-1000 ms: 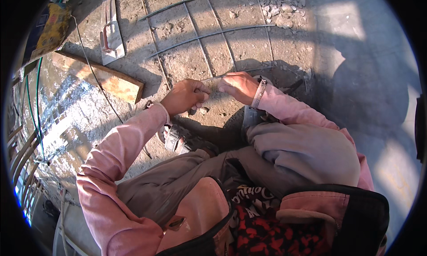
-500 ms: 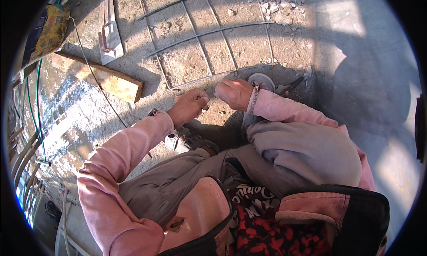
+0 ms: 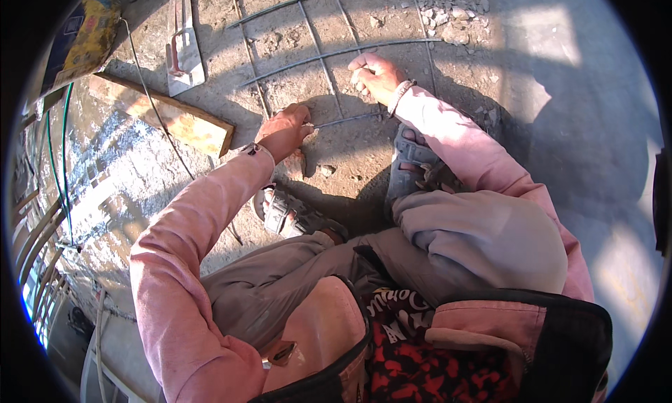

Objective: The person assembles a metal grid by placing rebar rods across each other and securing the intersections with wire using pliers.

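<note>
A grid of thin steel rods lies on the rough dirt ground in front of me. My left hand is closed at the grid's near left part, its fingers around the near cross rod, hiding that rod's left end. Farther out and to the right, my right hand is over a lengthwise rod, with fingers curled and thumb pointing left. Whatever it grips is hidden by the fingers. Below the hands are my two sandalled feet, the left sandal and the right sandal.
A finishing trowel lies at the far left, beyond a wooden board. A dark cable crosses that board. A yellow and dark bag stands at the left edge. Broken stones lie far right, beside a smooth grey floor.
My hands have moved apart: the left slightly forward and left onto the near rod, the right forward over the grid. My right foot now shows. The view has shifted slightly.
</note>
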Demonstrator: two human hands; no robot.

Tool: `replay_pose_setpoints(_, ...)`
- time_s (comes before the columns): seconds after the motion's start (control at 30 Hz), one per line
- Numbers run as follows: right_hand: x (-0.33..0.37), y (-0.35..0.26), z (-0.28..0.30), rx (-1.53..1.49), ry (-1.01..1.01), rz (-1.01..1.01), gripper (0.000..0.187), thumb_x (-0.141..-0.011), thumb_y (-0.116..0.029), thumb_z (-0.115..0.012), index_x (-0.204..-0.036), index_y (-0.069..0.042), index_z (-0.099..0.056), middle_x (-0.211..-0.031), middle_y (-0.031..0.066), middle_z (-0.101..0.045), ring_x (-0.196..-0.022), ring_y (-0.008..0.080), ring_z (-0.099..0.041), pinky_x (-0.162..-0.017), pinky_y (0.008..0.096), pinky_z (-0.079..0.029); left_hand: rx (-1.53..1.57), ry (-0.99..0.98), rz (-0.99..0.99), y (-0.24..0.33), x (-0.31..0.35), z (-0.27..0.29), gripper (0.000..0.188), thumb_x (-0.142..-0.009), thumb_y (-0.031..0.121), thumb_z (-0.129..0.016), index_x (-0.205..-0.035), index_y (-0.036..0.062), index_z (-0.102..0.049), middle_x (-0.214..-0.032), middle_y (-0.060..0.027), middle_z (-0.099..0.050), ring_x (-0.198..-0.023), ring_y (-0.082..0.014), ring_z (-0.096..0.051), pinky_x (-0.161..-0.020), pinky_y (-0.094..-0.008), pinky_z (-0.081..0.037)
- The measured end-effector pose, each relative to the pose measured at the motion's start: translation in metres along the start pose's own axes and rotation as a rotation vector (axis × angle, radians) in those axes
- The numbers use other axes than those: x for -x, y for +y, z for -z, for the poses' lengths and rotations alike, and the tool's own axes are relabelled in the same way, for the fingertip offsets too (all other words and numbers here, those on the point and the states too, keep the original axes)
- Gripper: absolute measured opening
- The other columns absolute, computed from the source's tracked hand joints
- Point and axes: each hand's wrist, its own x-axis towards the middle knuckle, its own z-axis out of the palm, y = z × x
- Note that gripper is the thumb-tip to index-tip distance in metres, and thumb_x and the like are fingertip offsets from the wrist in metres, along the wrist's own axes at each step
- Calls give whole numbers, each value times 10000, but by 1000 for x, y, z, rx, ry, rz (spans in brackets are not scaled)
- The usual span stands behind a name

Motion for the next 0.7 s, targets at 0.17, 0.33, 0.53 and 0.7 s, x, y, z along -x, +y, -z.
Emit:
replay_pose_setpoints(0.17,-9,12,-31,719,15,405,117,-770,-163,-621,-760,-57,-574,-734,166,-623,-693,347,-625,-625,419,-495,-167,-28,-128,2,1,-6,215,-832,168,-567,-1009,63,-504,-1032,-153,-542,-964,-370,-571,-804,-460,-469)
replay_pose_setpoints(0.33,-14,13,-46,779,81,308,132,-748,-168,-648,-770,-52,-589,-795,178,-642,-764,352,-639,-683,428,-505,-207,39,-174,-2,0,-12,146,-836,169,-564,-912,66,-493,-917,-138,-543,-890,-345,-585,-752,-432,-488)
replay_pose_setpoints(0.53,-13,16,-61,799,16,244,118,-746,-171,-638,-779,-61,-612,-808,163,-653,-799,336,-640,-723,400,-511,-197,115,-223,-7,1,-15,146,-820,155,-572,-898,61,-491,-884,-139,-551,-844,-345,-582,-721,-430,-487)
replay_pose_setpoints(0.7,-10,26,-71,730,0,266,89,-742,-169,-628,-767,-84,-619,-773,144,-654,-764,327,-645,-705,399,-514,-192,107,-217,-7,1,-15,154,-822,152,-572,-907,58,-483,-890,-144,-548,-846,-345,-579,-716,-433,-482)
